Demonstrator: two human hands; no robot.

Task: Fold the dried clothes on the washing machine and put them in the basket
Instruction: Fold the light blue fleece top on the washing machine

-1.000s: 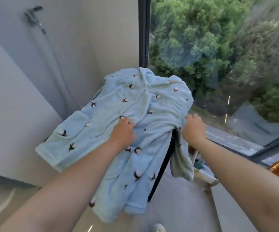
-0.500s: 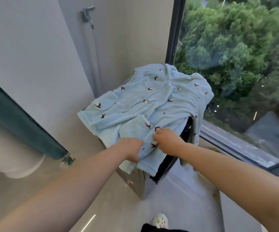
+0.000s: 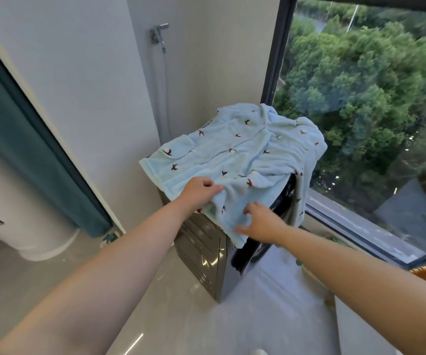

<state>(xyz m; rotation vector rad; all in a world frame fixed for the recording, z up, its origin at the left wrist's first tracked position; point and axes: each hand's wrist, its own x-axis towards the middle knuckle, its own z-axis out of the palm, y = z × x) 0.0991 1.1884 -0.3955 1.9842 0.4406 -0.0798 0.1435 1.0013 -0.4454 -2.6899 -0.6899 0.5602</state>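
Atop the washing machine (image 3: 201, 252) lies a pale blue fleece pyjama top (image 3: 245, 149), its near hem hanging over the front corner under both hands. The left hand (image 3: 199, 192) bunches a fold in curled fingers. The right hand (image 3: 260, 222), blurred, seems to rest spread-fingered on the hem.

home laundry corner, washing machine (image 3: 206, 257), wall tap (image 3: 158, 34), big window (image 3: 375, 119)

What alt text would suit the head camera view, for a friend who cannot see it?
A light blue fleece top lies spread over a dark washing machine; the left hand grips a fold of it and the open right hand touches its hanging corner. A window alongside shows trees.
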